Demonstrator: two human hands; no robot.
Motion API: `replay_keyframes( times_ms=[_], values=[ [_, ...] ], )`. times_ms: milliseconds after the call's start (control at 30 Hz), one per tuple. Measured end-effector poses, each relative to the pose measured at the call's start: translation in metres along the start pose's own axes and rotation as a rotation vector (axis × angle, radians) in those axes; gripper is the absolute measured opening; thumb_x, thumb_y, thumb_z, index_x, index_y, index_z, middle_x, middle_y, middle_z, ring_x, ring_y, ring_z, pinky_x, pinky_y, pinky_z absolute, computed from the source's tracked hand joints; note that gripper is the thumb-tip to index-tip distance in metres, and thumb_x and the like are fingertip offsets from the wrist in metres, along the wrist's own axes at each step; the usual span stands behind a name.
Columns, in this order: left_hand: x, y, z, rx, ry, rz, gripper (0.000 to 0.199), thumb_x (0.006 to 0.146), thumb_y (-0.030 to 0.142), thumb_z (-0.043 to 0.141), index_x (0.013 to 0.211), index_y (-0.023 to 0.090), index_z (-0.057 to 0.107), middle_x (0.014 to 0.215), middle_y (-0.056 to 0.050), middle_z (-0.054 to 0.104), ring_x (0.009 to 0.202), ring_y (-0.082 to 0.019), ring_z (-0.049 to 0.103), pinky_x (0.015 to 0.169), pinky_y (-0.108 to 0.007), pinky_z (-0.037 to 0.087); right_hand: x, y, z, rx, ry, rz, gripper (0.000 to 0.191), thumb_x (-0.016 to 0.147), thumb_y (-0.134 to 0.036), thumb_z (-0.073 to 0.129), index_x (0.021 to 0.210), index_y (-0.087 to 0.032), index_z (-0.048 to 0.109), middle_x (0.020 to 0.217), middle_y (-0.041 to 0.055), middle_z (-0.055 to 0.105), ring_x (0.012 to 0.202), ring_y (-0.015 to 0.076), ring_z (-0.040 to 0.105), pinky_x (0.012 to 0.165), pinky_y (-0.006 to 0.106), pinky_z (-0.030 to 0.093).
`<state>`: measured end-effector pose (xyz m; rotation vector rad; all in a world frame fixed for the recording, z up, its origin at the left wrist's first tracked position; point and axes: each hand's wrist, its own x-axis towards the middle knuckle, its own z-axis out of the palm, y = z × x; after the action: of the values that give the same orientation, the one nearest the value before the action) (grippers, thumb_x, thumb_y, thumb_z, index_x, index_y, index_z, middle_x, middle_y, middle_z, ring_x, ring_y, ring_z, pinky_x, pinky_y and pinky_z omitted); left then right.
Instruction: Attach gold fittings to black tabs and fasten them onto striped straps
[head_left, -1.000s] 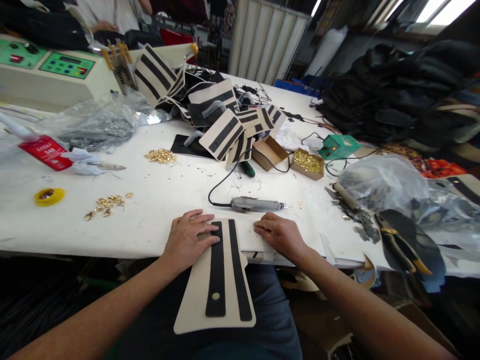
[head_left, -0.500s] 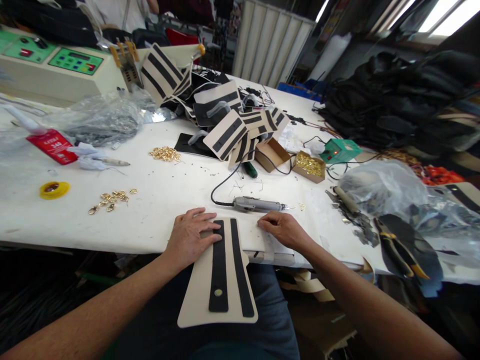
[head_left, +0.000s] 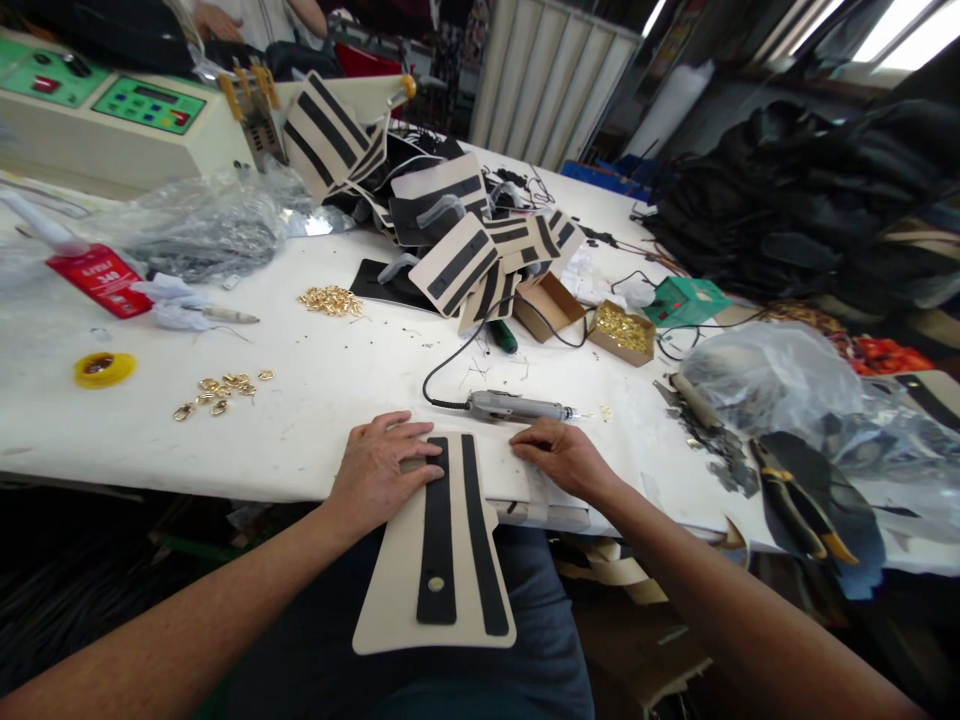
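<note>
panel: we count one beige panel under the left hand, its far end on the tabletop and its near end over the lap.
strips: two black strips run along it, and one round gold-toned stud sits near the lower end of the left one.
left fingers: spread a little and laid flat, grasping nothing that we can see; the tips touch the left strip near its top.
right fingers: on the right hand they are drawn together, low over the tabletop, to the right of the panel and apart from it (we cannot tell whether they pinch something small).
driver: one grey powered screwdriver, lying just beyond the right hand, bit pointing right.
boxes: two small cardboard ones; the right box holds gold-coloured pieces, too many for us to count.
clasps: roughly ten gold clasps, loose at the left.
tape: one yellow roll, left of the clasps.
pliers: one pair, far right.
</note>
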<state>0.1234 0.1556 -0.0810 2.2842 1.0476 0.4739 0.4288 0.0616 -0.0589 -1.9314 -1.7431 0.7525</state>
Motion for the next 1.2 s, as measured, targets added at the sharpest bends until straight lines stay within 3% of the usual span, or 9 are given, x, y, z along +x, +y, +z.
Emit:
replay_keyframes(
  times_ms=[200, 433, 633, 733, 833, 967, 1200],
  values=[
    [0.000, 0.001, 0.000, 0.007, -0.001, -0.001, 0.018, 0.086, 0.039, 0.080, 0.104, 0.040, 0.083, 0.137, 0.007, 0.073, 0.141, -0.035, 0.053, 0.114, -0.061, 0.039, -0.007, 0.000, 0.002, -0.195, -0.020, -0.120, 0.020, 0.100, -0.031, 0.063, 0.105, -0.025, 0.081, 0.103, 0.0056, 0.075, 0.093, 0.0197, 0.071, 0.087, 0.031, 0.054],
    [0.000, 0.002, -0.001, -0.012, 0.005, -0.003, 0.017, 0.085, 0.038, 0.081, 0.101, 0.041, 0.084, 0.136, 0.007, 0.074, 0.140, -0.035, 0.053, 0.114, -0.061, 0.039, -0.006, -0.007, -0.002, -0.317, -0.093, -0.186, 0.018, 0.103, -0.026, 0.058, 0.101, -0.021, 0.075, 0.103, 0.0061, 0.072, 0.091, 0.0190, 0.069, 0.084, 0.029, 0.051],
    [-0.001, 0.000, 0.000, -0.014, 0.013, 0.001, 0.018, 0.085, 0.039, 0.081, 0.103, 0.040, 0.082, 0.137, 0.007, 0.074, 0.140, -0.035, 0.053, 0.112, -0.060, 0.039, -0.006, -0.007, -0.009, -0.263, -0.129, -0.157, 0.014, 0.099, -0.021, 0.059, 0.095, -0.021, 0.072, 0.099, 0.0053, 0.070, 0.088, 0.0190, 0.068, 0.084, 0.031, 0.051],
    [-0.001, 0.000, 0.001, -0.007, 0.018, 0.004, 0.019, 0.085, 0.038, 0.082, 0.104, 0.039, 0.081, 0.137, 0.007, 0.073, 0.140, -0.033, 0.053, 0.112, -0.059, 0.039, -0.006, -0.025, -0.007, -0.133, -0.082, -0.155, 0.012, 0.098, -0.022, 0.061, 0.093, -0.022, 0.072, 0.095, 0.0043, 0.070, 0.088, 0.0194, 0.067, 0.084, 0.032, 0.051],
    [-0.001, 0.000, 0.000, 0.004, 0.024, 0.009, 0.023, 0.084, 0.038, 0.083, 0.106, 0.037, 0.080, 0.138, 0.005, 0.073, 0.140, -0.033, 0.052, 0.112, -0.058, 0.039, -0.002, -0.058, 0.004, 0.047, -0.049, -0.180, 0.011, 0.097, -0.024, 0.064, 0.090, -0.022, 0.073, 0.090, 0.0032, 0.070, 0.087, 0.0191, 0.066, 0.083, 0.031, 0.051],
    [-0.001, 0.000, -0.001, 0.021, 0.017, 0.020, 0.025, 0.085, 0.041, 0.082, 0.109, 0.036, 0.080, 0.138, 0.003, 0.073, 0.140, -0.034, 0.052, 0.111, -0.057, 0.040, 0.013, -0.090, 0.030, 0.156, -0.125, -0.217, 0.011, 0.096, -0.020, 0.066, 0.089, -0.022, 0.074, 0.089, 0.0016, 0.068, 0.087, 0.0173, 0.065, 0.084, 0.030, 0.050],
    [-0.002, -0.002, -0.001, 0.028, 0.005, 0.029, 0.027, 0.086, 0.043, 0.081, 0.113, 0.038, 0.079, 0.140, 0.004, 0.072, 0.141, -0.032, 0.051, 0.110, -0.055, 0.040, 0.029, -0.090, 0.056, 0.053, -0.177, -0.198, 0.015, 0.099, -0.020, 0.062, 0.092, -0.024, 0.075, 0.095, 0.0013, 0.068, 0.091, 0.0171, 0.065, 0.089, 0.031, 0.048]
  ],
)
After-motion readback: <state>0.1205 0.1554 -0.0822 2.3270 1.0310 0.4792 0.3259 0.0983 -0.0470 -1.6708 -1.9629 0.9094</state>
